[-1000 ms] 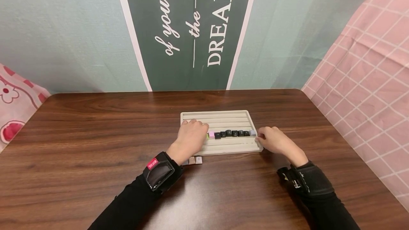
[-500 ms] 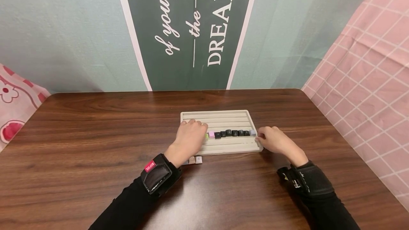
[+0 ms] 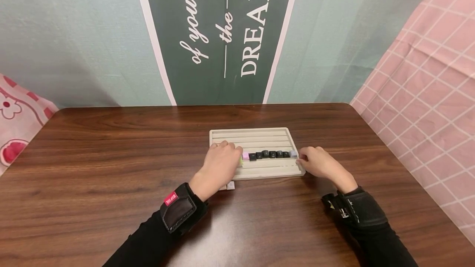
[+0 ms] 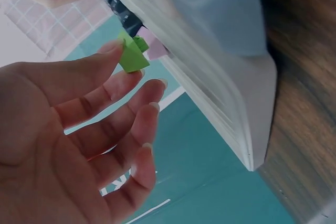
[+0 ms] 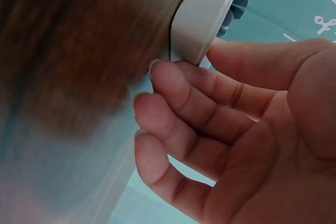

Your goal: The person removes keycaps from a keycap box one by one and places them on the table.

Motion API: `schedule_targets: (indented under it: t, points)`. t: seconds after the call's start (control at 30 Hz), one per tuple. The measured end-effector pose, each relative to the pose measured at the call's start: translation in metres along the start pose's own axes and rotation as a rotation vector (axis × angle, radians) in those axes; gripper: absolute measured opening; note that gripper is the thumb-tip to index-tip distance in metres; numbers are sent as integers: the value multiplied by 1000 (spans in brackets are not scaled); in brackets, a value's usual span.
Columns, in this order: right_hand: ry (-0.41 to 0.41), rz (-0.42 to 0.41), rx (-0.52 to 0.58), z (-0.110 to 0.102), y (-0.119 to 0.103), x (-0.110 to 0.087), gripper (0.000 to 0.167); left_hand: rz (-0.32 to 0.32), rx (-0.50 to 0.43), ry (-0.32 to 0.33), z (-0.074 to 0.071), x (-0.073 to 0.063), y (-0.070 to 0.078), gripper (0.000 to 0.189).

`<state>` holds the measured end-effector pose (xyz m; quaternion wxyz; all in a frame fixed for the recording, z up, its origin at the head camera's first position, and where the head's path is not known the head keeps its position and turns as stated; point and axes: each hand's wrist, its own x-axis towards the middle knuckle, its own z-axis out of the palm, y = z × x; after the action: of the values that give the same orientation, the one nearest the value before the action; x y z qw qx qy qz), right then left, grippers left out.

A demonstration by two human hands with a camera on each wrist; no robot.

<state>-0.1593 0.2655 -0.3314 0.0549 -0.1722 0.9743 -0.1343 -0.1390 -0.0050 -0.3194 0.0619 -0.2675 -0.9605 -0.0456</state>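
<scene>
My left hand [image 3: 222, 164] is over the left part of a cream ridged tray [image 3: 269, 172]. In the left wrist view, its thumb and index finger pinch a bright green keycap [image 4: 132, 53], the other fingers loosely bent. A pink keycap [image 3: 245, 156] sits in the tray just right of the green one. From there a row of several black keycaps [image 3: 272, 154] runs to a grey keycap [image 3: 292, 154] at the right end. My right hand [image 3: 320, 164] grips the tray's right edge, thumb at the rim and index finger against the side wall.
Loose keycaps lie on the brown wooden table [image 3: 111, 184] along the tray's front edge. A pale one [image 3: 231, 185] shows beside my left wrist, the others partly hidden. Behind the table hangs a green cloth with lettering; pink cloth [image 3: 426, 94] hangs at the right.
My left hand has shifted slightly toward me with the green keycap, and its wrist now covers more of the loose keycaps. My right hand has stayed at the tray's edge.
</scene>
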Motion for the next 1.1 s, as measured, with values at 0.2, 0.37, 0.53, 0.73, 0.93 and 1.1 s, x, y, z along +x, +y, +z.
schedule_targets:
  t: [0.2, 0.37, 0.53, 0.73, 0.93, 1.1]
  points:
    - [-10, 11, -1, 0, 0, 0, 27, 30, 14, 15, -2, -6, 5, 7]
    - [-9, 11, -1, -1, 0, 0, 27, 51, 15, 26, -3, -9, 8, 8]
    - [-13, 5, 2, -1, -1, 1, 27, 83, 24, 36, -3, -13, 9, 6]
    - [-15, 11, 4, -1, -1, 1, 26, 118, 39, 30, -1, -17, 11, 8]
    - [-17, 10, -1, -1, -1, 1, 27, 140, 29, 27, 1, -20, 13, 2]
    - [-20, 13, 1, -1, -1, 1, 27, 160, 36, 34, 2, -23, 13, 7]
